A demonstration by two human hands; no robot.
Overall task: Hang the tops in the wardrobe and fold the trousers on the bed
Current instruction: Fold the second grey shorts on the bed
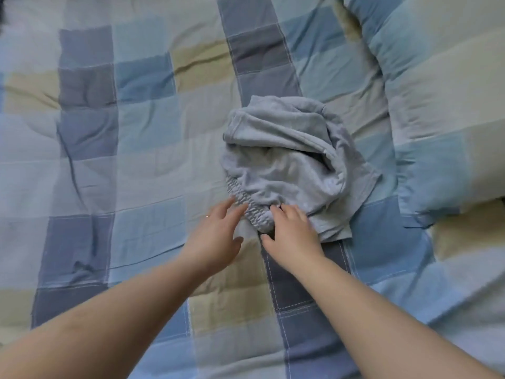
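Note:
A crumpled pair of light grey trousers [287, 165] lies bunched in a heap on the bed, its ribbed elastic waistband [250, 212] facing me at the near edge. My left hand [218, 236] reaches toward the waistband with fingers spread and relaxed, the fingertips just at the elastic. My right hand [292, 233] rests on the near edge of the heap, its fingertips on the waistband fabric and the thumb stretched out below. Neither hand has a visible hold on the cloth.
The bed is covered by a checked quilt [131, 149] in blue, grey and beige squares. A matching pillow or folded duvet [442, 110] rises at the right, close to the trousers. Flat quilt stretches to the left of the heap.

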